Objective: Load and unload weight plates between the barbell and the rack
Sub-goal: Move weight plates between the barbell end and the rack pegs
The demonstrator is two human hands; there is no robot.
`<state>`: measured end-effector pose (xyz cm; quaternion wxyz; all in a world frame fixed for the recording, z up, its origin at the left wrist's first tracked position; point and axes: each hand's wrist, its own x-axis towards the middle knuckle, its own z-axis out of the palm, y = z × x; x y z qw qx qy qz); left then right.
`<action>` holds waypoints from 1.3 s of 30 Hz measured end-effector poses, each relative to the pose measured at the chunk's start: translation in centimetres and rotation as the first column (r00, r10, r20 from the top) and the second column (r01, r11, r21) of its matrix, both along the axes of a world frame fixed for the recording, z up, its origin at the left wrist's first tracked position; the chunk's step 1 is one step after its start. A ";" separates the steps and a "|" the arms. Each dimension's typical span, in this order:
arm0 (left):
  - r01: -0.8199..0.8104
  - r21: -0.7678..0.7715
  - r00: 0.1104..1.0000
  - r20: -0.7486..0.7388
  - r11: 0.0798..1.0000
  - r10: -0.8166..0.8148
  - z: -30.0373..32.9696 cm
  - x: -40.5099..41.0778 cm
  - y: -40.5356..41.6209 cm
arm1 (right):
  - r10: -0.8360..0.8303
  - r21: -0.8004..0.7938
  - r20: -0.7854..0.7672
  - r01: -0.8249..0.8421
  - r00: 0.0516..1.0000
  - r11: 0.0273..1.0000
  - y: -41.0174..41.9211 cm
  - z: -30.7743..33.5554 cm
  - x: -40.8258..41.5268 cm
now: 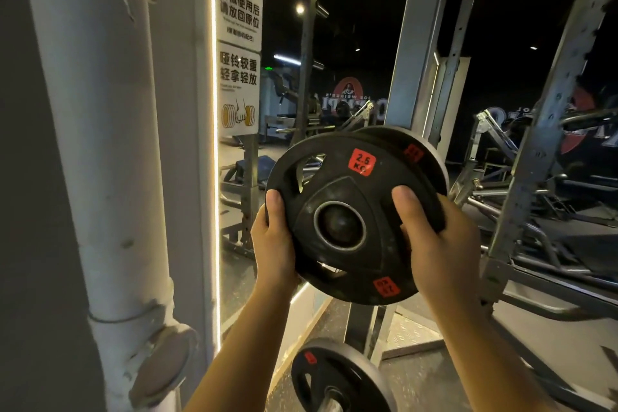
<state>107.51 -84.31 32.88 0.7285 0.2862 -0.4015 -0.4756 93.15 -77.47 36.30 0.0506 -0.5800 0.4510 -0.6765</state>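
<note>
A white pipe [100, 144] is seen far left of the held weight plate [341, 221], its lower end cut off by the frame edge. Left of the plate and above it, two warning signs [238, 40] are fixed beside a mirror. The plate is gripped at its left rim by the left hand [272, 237], thumb laid on the face. Its flat face is turned toward the camera, tilted, the centre hole filled by a dark peg end. A second plate [421, 157] is partly hidden behind it. The right rim is gripped by the right hand [434, 237]. Below, another plate [334, 378] is cut off. Right of the plate, grey rack uprights [548, 130] are seen against a dark, blurred gym.
</note>
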 end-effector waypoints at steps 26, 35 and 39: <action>0.179 0.152 0.924 -0.364 0.972 -0.114 -4.4 -5.9 1.7 | -0.254 -0.067 -0.812 0.347 0.526 0.935 -1.7 9.7 2.7; 0.041 0.010 0.994 0.096 0.999 -0.042 0.6 0.3 -0.8 | -0.299 -0.170 -0.304 0.257 0.904 0.951 -0.1 -0.5 -0.6; -0.046 -0.214 0.914 0.386 0.976 0.128 4.1 1.7 -2.7 | -0.182 -0.017 -0.011 0.182 0.983 0.983 -1.2 -5.8 -0.6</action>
